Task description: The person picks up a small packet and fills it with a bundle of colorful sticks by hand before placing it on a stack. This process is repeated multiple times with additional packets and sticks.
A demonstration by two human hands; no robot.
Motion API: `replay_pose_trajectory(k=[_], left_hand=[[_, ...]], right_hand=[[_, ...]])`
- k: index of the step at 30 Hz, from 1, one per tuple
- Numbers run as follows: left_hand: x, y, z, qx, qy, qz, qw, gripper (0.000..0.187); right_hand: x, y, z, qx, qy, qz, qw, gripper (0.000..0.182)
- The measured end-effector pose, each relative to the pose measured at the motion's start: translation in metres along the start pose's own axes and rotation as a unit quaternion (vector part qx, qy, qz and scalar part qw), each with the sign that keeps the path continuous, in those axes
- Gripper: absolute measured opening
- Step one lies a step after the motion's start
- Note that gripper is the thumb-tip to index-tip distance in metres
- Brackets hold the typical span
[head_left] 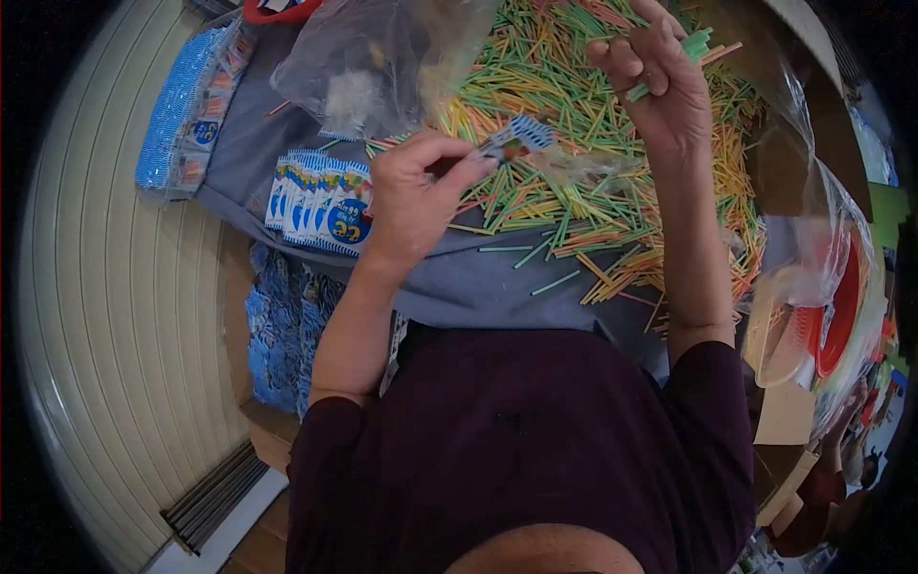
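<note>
My left hand (416,196) pinches a small blue-and-white striped packet (519,140) between thumb and forefinger. My right hand (669,91), raised over the pile at the upper right, is closed around a few thin sticks (696,44), green ones and an orange one. Below and between both hands spreads a big heap of thin green, yellow and orange sticks (583,115). Beside my left wrist lies a row of overlapping printed packets (316,201), white and blue. Whether the held packet has anything inside cannot be seen.
A crumpled clear plastic bag (359,67) sits behind my left hand. Far left lies a clear-wrapped bundle of blue striped packets (191,105). A cardboard box (273,335) with blue packets stands below the grey cloth (459,287). Red basket (839,311) at right; another person at lower right.
</note>
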State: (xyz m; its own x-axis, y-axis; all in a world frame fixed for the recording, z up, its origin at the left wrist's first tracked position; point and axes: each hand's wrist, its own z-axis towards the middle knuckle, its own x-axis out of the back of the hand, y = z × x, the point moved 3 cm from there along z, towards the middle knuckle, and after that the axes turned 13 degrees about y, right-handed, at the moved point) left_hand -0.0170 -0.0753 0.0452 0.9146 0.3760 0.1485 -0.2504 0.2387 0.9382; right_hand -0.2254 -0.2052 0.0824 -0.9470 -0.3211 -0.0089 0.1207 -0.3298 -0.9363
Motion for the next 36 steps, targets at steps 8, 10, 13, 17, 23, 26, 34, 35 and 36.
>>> replay_pose_trajectory(k=[8,10,13,17,23,26,34,35,36], left_hand=[[-0.078,-0.005,0.019,0.086,-0.066,-0.184,0.977,0.014],[-0.086,0.001,0.021,0.081,-0.069,-0.177,0.978,0.014],[-0.095,0.001,0.023,0.100,-0.081,-0.178,0.976,0.016],[-0.104,-0.007,0.025,0.138,-0.090,-0.201,0.966,0.017],[-0.107,-0.011,0.027,0.138,-0.079,-0.237,0.958,0.019],[-0.106,-0.012,0.027,0.110,-0.074,-0.204,0.970,0.018],[-0.101,-0.018,0.024,-0.034,-0.061,-0.010,0.998,0.013],[-0.100,-0.018,0.024,-0.037,-0.062,-0.003,0.997,0.013],[-0.098,-0.018,0.025,-0.037,-0.062,-0.003,0.997,0.013]], right_hand=[[0.024,-0.024,-0.019,0.003,0.038,0.123,0.992,0.062],[0.023,-0.024,-0.023,0.043,0.008,0.012,0.999,0.073],[0.033,-0.017,-0.026,0.075,-0.002,-0.159,0.984,0.078],[0.037,-0.013,-0.029,0.029,0.013,-0.091,0.995,0.082],[0.045,-0.021,-0.024,0.083,0.031,0.012,0.996,0.083],[0.039,-0.012,-0.025,0.022,0.051,0.013,0.998,0.081],[0.056,0.002,-0.022,-0.026,0.092,0.125,0.988,0.075],[0.056,0.003,-0.022,-0.029,0.094,0.125,0.987,0.075],[0.057,0.003,-0.021,-0.031,0.095,0.126,0.987,0.074]])
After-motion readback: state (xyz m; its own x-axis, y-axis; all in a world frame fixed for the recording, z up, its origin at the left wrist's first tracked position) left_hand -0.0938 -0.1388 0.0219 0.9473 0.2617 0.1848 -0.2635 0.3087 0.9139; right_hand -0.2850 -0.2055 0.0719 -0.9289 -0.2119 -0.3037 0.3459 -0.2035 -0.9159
